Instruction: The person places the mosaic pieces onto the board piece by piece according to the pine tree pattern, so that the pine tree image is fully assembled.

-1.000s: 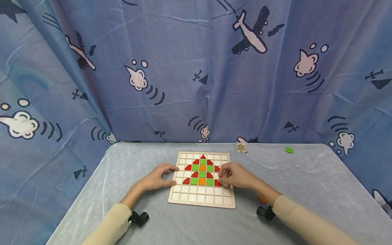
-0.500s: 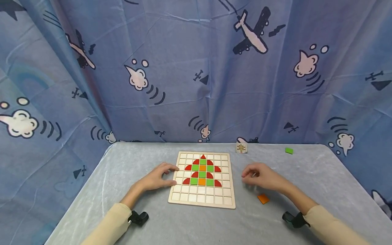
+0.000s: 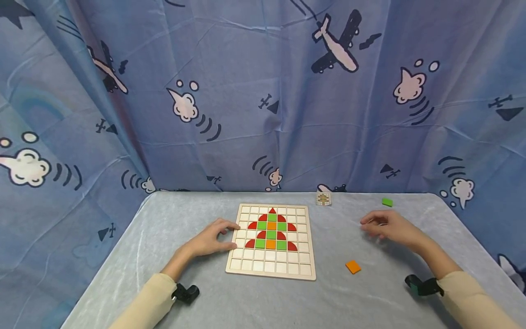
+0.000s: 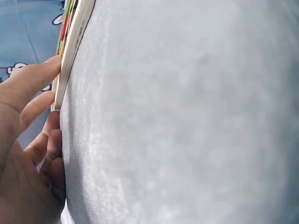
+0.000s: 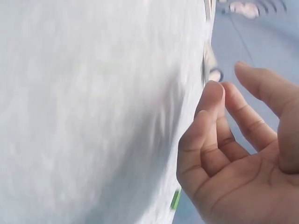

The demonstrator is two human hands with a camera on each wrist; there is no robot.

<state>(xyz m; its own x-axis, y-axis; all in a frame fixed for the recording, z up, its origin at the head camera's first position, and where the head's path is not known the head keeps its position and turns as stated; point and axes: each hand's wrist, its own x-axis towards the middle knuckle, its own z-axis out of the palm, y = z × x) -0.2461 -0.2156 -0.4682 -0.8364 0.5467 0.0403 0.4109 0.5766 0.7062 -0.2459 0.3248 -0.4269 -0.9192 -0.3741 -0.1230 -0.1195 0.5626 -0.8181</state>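
Observation:
A square wooden grid board point(image 3: 269, 266) lies on the table, bearing red, green and orange tiles laid out as a stepped tree with a red triangle on top. My left hand point(image 3: 211, 237) rests at the board's left edge, thumb and fingertips touching its rim; the left wrist view shows these fingers point(image 4: 35, 77) against the board's side. Over the table, right of the board, my right hand point(image 3: 392, 227) is held with loosely bent fingers and nothing in them. Nearest to it are a green tile point(image 3: 387, 202) behind and an orange tile point(image 3: 353, 267) in front.
A small card with a brown pattern point(image 3: 323, 198) lies at the table's back edge, behind the board's right corner. Beyond that edge hangs a blue curtain point(image 3: 230, 100) printed with planes and clouds. Grey cloth point(image 3: 246, 301) covers the table.
My right hand has left the red quarter-round tile at the board's right side and moved rightward, uncovering the orange tile. My left hand has stayed at the board's edge.

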